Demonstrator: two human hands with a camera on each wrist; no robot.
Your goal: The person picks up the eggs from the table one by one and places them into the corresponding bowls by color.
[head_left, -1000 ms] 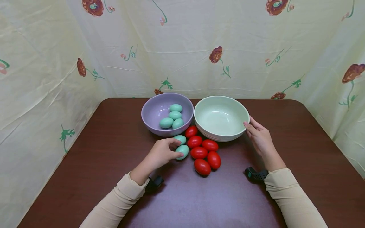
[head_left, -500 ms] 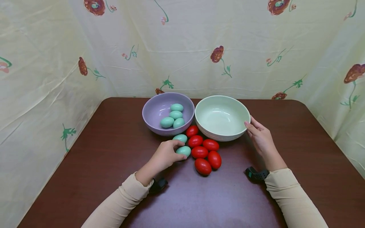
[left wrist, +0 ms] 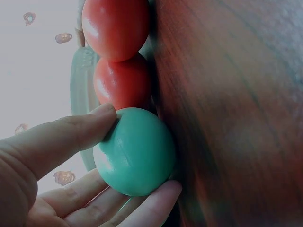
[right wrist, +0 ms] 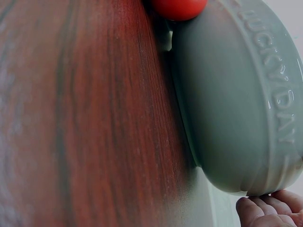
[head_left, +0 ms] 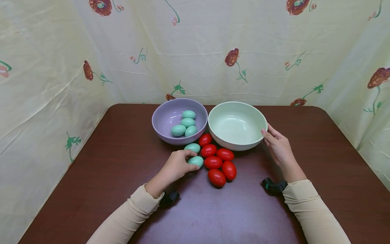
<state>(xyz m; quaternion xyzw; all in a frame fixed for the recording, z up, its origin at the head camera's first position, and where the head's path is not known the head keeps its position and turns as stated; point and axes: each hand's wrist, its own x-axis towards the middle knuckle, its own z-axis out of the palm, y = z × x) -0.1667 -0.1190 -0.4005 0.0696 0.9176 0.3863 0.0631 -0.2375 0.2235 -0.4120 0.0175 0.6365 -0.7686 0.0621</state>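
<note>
Between thumb and fingers, my left hand (head_left: 176,165) pinches a mint-green egg (left wrist: 137,151), which rests on the table. Just behind it lies a second green egg (head_left: 192,148), partly covered by the fingers. My right hand (head_left: 280,149) grips the right rim of a pale green bowl (head_left: 237,125), thumb over the edge and fingers against the outside. Nothing lies inside that bowl. To its left stands a purple bowl (head_left: 163,123) with several green eggs (head_left: 178,130) in it. Several red eggs (head_left: 213,162) lie in a cluster in front of the bowls.
The bowls stand side by side near the back edge of a dark brown table (head_left: 128,142). A flower-patterned cloth (head_left: 195,44) hangs behind and along both sides. Each wrist wears a black band (head_left: 274,187).
My left hand has shifted slightly right and closed in on the front green egg, which has turned a little. My right hand keeps its place on the bowl.
</note>
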